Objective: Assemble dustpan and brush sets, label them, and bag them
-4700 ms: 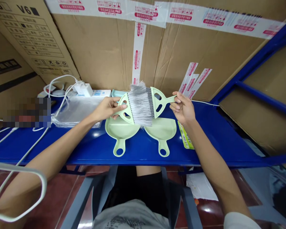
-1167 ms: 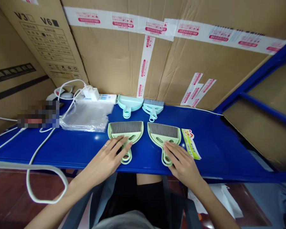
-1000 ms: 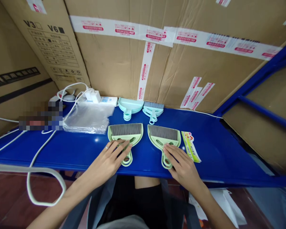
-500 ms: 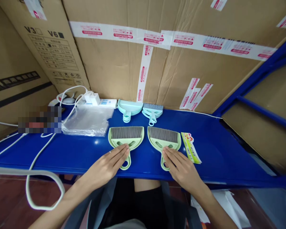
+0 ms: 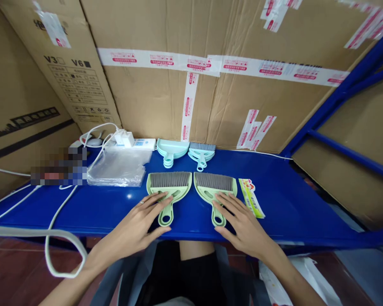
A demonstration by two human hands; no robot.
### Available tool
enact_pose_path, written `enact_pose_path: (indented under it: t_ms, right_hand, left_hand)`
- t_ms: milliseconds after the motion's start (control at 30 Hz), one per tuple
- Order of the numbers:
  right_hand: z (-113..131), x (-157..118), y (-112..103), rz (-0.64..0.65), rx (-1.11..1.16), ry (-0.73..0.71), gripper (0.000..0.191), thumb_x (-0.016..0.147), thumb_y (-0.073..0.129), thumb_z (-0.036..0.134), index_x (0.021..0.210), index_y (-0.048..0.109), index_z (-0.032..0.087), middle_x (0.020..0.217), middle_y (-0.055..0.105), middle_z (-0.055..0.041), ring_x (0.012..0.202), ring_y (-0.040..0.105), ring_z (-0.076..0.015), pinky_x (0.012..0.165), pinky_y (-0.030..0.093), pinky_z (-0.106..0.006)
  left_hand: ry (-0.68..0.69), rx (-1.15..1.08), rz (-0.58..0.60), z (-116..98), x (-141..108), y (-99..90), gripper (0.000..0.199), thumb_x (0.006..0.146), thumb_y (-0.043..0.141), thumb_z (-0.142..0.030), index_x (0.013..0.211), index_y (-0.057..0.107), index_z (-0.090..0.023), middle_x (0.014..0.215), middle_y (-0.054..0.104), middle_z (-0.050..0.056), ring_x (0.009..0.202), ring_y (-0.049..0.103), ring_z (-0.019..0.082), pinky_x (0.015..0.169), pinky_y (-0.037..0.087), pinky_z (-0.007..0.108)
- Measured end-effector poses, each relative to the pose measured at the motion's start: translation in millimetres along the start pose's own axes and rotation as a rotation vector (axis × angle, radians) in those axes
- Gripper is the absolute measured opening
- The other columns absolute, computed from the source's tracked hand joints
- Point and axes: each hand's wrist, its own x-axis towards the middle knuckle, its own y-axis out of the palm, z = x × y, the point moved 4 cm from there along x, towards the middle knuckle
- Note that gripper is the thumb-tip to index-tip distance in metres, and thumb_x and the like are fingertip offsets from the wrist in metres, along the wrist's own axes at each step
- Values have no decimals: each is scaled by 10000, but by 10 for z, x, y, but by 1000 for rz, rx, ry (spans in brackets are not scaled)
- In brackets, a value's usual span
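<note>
Two pale green dustpan-and-brush sets lie side by side on the blue table (image 5: 284, 199), grey bristles facing away from me. My left hand (image 5: 148, 214) has its fingers spread, the tips resting on the left brush and dustpan set (image 5: 182, 192). On the other side, my right hand (image 5: 239, 221) is also spread, its fingertips on the right brush and dustpan set (image 5: 201, 191). Both ringed handles point toward me, between the hands. Beyond them sit a stack of light blue dustpans (image 5: 172, 149) and a stack of light blue brushes (image 5: 201, 155).
Clear plastic bags (image 5: 118, 168) lie at the left, before a white power strip (image 5: 143, 143) with cables. A yellow-green printed card (image 5: 252, 199) is right of my right hand. Cardboard (image 5: 153, 102) walls the back; a blue metal frame (image 5: 354, 153) stands at right.
Both hands have loosened from the green handles, thumbs now apart from the fingers. The green sets stay about where they were; the camera view has tilted slightly.
</note>
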Motion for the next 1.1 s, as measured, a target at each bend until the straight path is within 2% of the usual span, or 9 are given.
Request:
enact_pose_path:
  t_ms: [233,333,400,533,667,733,833,967,1100]
  right_hand:
    - [-46,14,-64,-12,65,-2,596,1086,629,370,1647,511,208,1618,595,-136,1548,518,-318,1230,521,-549]
    - [-515,-48,-217,-84,92,163,523,1090,595,400,1582,583,223,1546,661,-139,1440,628,-310,1164,568,-540]
    - [-1033,-39,-306,-89,63,364,402,1071,598,401,1414,711,224,1371,759,-142,1283,718,-321,1102,589,-547]
    - [-1898,163,-201,442,151,578,556,798,845,440,1286,753,188,1189,789,-142,1113,754,-327,985,593,-438]
    - [-2118,372,-88,697,229,628,624,602,924,420,1142,715,186,995,789,-84,916,743,-272,769,546,-323]
    - [-2105,401,-43,718,222,634,586,573,922,430,1060,690,201,893,775,-51,842,723,-260,699,500,-309]
    - [-2080,377,-10,710,226,628,516,573,905,415,986,672,212,827,755,-33,818,709,-261,672,456,-306]
    - [-2068,341,-51,624,302,589,381,659,842,414,949,690,220,840,773,-38,808,714,-258,692,459,-318]
    - [-2075,303,-87,468,429,570,337,808,751,539,926,747,223,866,801,-56,819,725,-253,745,505,-337]
  left_hand:
    - [35,-10,-7,82,26,-76,712,1082,631,-471,1709,365,-262,1666,539,143,1532,540,320,1188,563,504]
    - [48,-86,-38,37,159,-281,811,1048,675,-533,1726,317,-269,1675,524,153,1537,530,341,1184,561,505]
    - [22,-201,-138,-50,408,-444,694,1076,653,-488,1682,385,-283,1635,574,139,1509,562,319,1182,560,494]
    - [126,-470,-448,-393,1228,-721,439,1092,642,-333,1507,555,-219,1406,735,124,1245,729,241,1074,610,429]
    - [320,-358,-533,-622,2013,-922,314,1066,617,-236,1369,654,-162,1267,786,110,1178,734,242,985,603,412]
    - [341,-288,-562,-512,2231,-994,248,1047,602,-209,1266,704,-155,1194,800,94,1082,745,220,947,589,383]
    - [302,-199,-589,-89,2312,-991,204,1033,562,-188,1104,752,-166,1030,800,70,955,736,198,844,557,332]
    - [209,-44,-648,610,2066,-839,215,1008,547,-193,1003,760,-162,850,755,55,716,663,167,703,499,305]
    - [193,67,-785,1049,1627,-665,191,999,566,-176,988,756,-174,770,733,29,624,627,143,642,477,279]
